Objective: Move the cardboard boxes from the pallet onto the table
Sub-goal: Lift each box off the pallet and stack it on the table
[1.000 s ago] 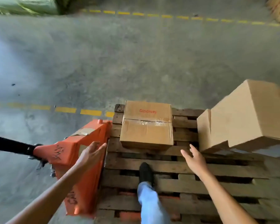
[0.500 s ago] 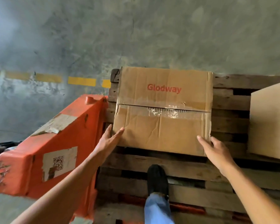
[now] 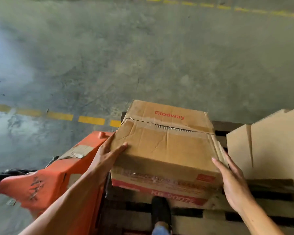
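Box (image 3: pixel 166 150) on the pallet (image 3: pixel 261 216) above a black shoe (image 3: pixel 160 211), left hand (image 3: pixel 107 155) and right hand (image 3: pixel 234 182) pressing flat, fingers straight, against its sides, orange pallet jack (image 3: pixel 58 180) left, plain box (image 3: pixel 270 146) right, concrete floor (image 3: pixel 143 56) beyond.

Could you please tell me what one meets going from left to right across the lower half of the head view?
Orange pallet jack → left hand → Glodway cardboard box → right hand → plain cardboard boxes at the right edge.
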Demonstrator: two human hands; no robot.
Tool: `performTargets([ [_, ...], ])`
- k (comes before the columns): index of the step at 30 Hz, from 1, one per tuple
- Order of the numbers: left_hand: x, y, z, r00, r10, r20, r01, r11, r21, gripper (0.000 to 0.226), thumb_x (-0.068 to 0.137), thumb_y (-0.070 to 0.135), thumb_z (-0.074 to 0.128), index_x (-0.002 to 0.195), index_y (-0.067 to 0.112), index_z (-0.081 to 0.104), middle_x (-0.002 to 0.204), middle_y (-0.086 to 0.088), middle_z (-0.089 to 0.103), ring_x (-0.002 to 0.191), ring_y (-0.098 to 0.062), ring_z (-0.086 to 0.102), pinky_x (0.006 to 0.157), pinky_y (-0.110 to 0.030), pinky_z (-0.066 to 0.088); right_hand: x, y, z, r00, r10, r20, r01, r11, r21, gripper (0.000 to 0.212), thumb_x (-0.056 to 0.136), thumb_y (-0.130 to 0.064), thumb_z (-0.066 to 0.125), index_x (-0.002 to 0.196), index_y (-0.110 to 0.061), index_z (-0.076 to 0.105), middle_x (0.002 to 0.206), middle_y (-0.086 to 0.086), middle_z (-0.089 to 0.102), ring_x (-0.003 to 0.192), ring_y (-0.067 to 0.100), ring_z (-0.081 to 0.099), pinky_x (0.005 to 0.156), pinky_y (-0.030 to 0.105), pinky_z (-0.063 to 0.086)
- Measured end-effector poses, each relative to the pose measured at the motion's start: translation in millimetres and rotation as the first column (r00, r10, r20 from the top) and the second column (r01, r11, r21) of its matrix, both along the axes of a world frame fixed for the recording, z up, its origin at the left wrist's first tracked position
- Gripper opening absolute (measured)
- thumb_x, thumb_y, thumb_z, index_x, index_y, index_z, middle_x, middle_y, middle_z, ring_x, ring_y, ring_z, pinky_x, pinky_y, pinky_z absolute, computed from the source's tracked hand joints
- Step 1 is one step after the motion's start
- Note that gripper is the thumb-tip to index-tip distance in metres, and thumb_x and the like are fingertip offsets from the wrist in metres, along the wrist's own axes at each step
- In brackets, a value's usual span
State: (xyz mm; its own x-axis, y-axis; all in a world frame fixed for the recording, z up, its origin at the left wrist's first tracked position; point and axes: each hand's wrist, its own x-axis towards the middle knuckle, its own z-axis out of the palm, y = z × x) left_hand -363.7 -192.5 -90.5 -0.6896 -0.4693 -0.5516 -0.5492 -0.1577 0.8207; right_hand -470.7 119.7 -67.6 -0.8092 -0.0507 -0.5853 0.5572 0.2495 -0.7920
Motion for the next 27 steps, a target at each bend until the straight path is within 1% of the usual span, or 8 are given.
performTargets([
  [4, 77.2, -0.4, 112.2, 0.963, -0.045, -0.266, 0.022, 0.996, -0.088, 0.077, 0.046, 0.068, 0.073, 0.117, 0.067, 0.044, 0.132, 0.009, 0.051, 0.118, -0.016, 0.055, 0.092, -0.034, 0.050, 101.4, 4.4, 122.0, 0.952, -0.138, -0.275, 0.134, 0.990, -0.033, 0.061, 0.078, -0.048, 0.068, 0.134, -0.046, 0.047, 0.139, -0.007, 0.047, 0.125, 0.014, 0.041, 0.110, 0.040, 0.028],
  [7, 143.5, -1.5, 202.7, 0.872, -0.133, -0.472, 0.081, 0.989, -0.127, 0.071, 0.044, 0.074, 0.077, 0.110, 0.071, 0.050, 0.129, 0.016, 0.059, 0.118, -0.011, 0.058, 0.100, -0.036, 0.047, 199.5, 13.3, 219.3, 0.844, -0.194, -0.500, 0.166, 0.981, -0.102, 0.078, 0.051, -0.072, 0.075, 0.124, -0.053, 0.054, 0.141, -0.012, 0.048, 0.128, 0.008, 0.043, 0.111, 0.037, 0.030],
  [9, 187.8, 6.9, 267.9, 0.795, -0.157, -0.586, 0.114, 0.987, -0.111, 0.073, 0.048, 0.067, 0.081, 0.116, 0.062, 0.055, 0.126, 0.016, 0.063, 0.116, -0.006, 0.060, 0.095, -0.026, 0.048, 263.5, 24.5, 282.5, 0.740, -0.262, -0.619, 0.217, 0.965, -0.150, 0.076, 0.062, -0.064, 0.074, 0.132, -0.046, 0.051, 0.142, -0.010, 0.049, 0.127, 0.005, 0.046, 0.109, 0.030, 0.033],
  [13, 250.6, 38.5, 384.6, 0.657, -0.155, -0.737, 0.148, 0.986, -0.076, 0.073, 0.063, 0.044, 0.083, 0.130, 0.048, 0.052, 0.125, 0.012, 0.061, 0.099, 0.005, 0.060, 0.068, -0.002, 0.046, 354.4, 52.9, 397.3, 0.508, -0.297, -0.809, 0.295, 0.942, -0.160, 0.047, 0.095, -0.025, 0.055, 0.141, -0.032, 0.044, 0.137, -0.011, 0.050, 0.117, -0.001, 0.049, 0.094, 0.012, 0.038],
  [15, 276.4, 62.2, 431.0, 0.570, -0.163, -0.805, 0.219, 0.975, -0.042, 0.084, 0.063, 0.044, 0.084, 0.138, 0.040, 0.047, 0.127, 0.008, 0.059, 0.102, 0.002, 0.059, 0.067, -0.003, 0.048, 396.2, 74.1, 443.0, 0.397, -0.319, -0.861, 0.384, 0.910, -0.160, 0.043, 0.098, -0.025, 0.050, 0.140, -0.028, 0.046, 0.133, -0.015, 0.050, 0.120, 0.000, 0.045, 0.090, 0.004, 0.036],
  [19, 322.0, 121.5, 495.8, 0.419, -0.172, -0.891, 0.353, 0.935, -0.014, 0.078, 0.075, 0.034, 0.074, 0.145, 0.032, 0.039, 0.127, 0.004, 0.056, 0.097, 0.001, 0.060, 0.065, -0.006, 0.049, 478.9, 129.5, 511.1, 0.206, -0.360, -0.910, 0.462, 0.856, -0.234, 0.041, 0.099, -0.023, 0.049, 0.140, -0.022, 0.048, 0.136, -0.011, 0.050, 0.126, 0.001, 0.044, 0.101, 0.014, 0.034],
  [22, 352.2, 172.1, 531.6, 0.316, -0.212, -0.925, 0.465, 0.884, -0.044, 0.111, 0.047, 0.057, 0.086, 0.145, 0.032, 0.040, 0.126, 0.009, 0.057, 0.099, 0.000, 0.061, 0.065, -0.006, 0.050, 543.4, 175.9, 547.6, 0.076, -0.382, -0.921, 0.505, 0.811, -0.295, 0.041, 0.099, -0.020, 0.049, 0.140, -0.017, 0.048, 0.131, -0.011, 0.051, 0.117, -0.006, 0.049, 0.091, 0.002, 0.037],
  [27, 402.0, 264.2, 585.1, 0.186, -0.241, -0.953, 0.614, 0.786, -0.079, 0.085, 0.067, 0.031, 0.081, 0.142, 0.035, 0.042, 0.130, 0.005, 0.050, 0.106, -0.005, 0.056, 0.074, -0.016, 0.053, 648.9, 252.6, 594.5, -0.058, -0.352, -0.934, 0.569, 0.757, -0.321, 0.062, 0.085, -0.049, 0.057, 0.140, -0.022, 0.049, 0.125, -0.018, 0.057, 0.105, -0.018, 0.052, 0.089, 0.004, 0.039],
])
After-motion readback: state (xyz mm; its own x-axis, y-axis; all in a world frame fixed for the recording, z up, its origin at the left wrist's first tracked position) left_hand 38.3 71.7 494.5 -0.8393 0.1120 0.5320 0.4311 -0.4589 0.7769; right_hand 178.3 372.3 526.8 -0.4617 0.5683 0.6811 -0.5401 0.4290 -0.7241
